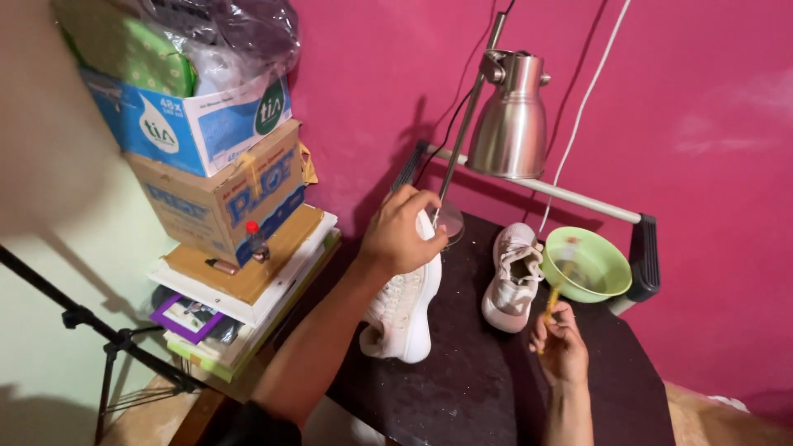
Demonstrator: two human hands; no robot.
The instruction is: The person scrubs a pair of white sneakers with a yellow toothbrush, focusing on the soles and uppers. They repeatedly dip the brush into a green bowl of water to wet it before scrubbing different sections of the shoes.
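White sneaker gripped upright by left hand; right hand fingers pinch yellow brush; sneaker could tip, brush drip.

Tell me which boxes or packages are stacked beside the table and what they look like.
Blue and white carton: top of the stack at left, tilted, rectangular, with a clear plastic bag above it.
Brown cardboard box: directly under it, blue printing.
Small bottle: red cap, at the brown box's foot.
No screens in view.

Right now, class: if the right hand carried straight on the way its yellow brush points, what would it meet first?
Probably the green bowl: the right hand aims the yellow brush up towards its rim, though depth is hard to judge.
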